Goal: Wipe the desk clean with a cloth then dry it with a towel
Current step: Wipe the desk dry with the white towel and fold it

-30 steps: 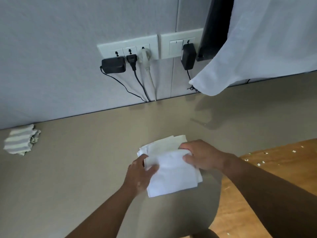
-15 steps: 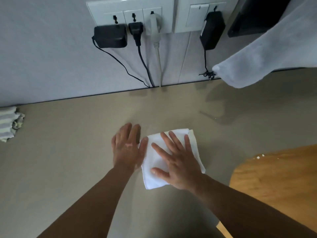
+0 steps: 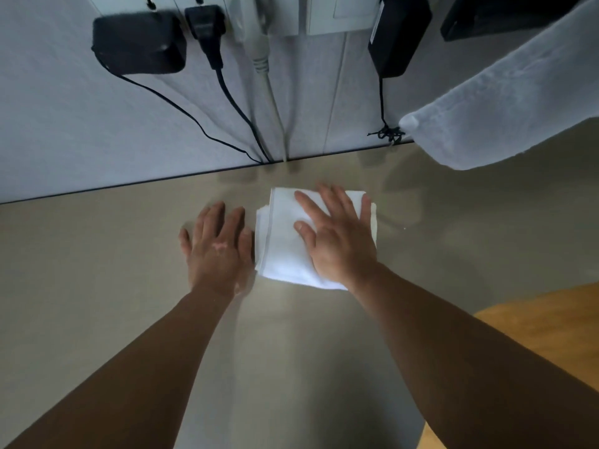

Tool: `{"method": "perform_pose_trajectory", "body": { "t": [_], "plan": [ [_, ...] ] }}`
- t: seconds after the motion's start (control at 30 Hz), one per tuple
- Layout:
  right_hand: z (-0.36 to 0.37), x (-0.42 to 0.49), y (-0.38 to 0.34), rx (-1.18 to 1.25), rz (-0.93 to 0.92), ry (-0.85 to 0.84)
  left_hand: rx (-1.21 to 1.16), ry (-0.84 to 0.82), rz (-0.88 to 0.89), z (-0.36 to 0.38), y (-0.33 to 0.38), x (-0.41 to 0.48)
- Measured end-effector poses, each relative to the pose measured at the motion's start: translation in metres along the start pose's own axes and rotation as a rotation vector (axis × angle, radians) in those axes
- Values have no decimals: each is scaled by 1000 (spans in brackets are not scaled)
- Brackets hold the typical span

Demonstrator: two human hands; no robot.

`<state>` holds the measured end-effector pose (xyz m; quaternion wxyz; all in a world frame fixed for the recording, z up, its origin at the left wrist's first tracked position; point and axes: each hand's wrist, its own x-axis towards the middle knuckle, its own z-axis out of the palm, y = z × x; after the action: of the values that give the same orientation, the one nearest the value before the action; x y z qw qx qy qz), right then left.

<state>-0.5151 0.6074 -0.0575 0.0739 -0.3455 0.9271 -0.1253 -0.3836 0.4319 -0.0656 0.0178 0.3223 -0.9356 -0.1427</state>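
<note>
The grey-beige desk (image 3: 97, 303) fills the view from 3 through 6 to 9 o'clock and meets a pale wall (image 3: 64, 124) toward 12, where a white fabric (image 3: 505, 102) hangs down at 2 o'clock. The folded white towel (image 3: 278, 247) lies on the desk just above centre, near the wall, with the right hand (image 3: 337, 238) pressed flat on it, fingers straight and spread. The left hand (image 3: 217, 247) lies flat on the bare desk just beside the towel's 9 o'clock edge, fingers straight, and a black adapter (image 3: 139, 43) sits at 11 o'clock.

Likely an office workspace: a desk (image 3: 97, 286) against a grey panelled wall (image 3: 64, 124) with plugged-in power adapters (image 3: 139, 43).
</note>
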Motion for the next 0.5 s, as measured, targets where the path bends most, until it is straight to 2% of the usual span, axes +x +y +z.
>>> {"method": "perform_pose_trajectory", "body": {
  "t": [0.07, 0.13, 0.27, 0.33, 0.5],
  "plan": [
    [0, 12, 1, 17, 65, 15, 33, -35, 28, -3, -2, -1],
    [-3, 11, 0, 9, 41, 14, 61, -105, 39, -6, -5, -3],
    [-19, -25, -7, -84, -219, -248, 99, -155, 59, -7, -9, -8],
    [-22, -52, -13, -130, -304, -293, 81, -149, 63, -4, -10, -8],
    [-6, -111, -24, -114, -412, -119, -16, -44, 61, -5, -5, -4]
  ]
}}
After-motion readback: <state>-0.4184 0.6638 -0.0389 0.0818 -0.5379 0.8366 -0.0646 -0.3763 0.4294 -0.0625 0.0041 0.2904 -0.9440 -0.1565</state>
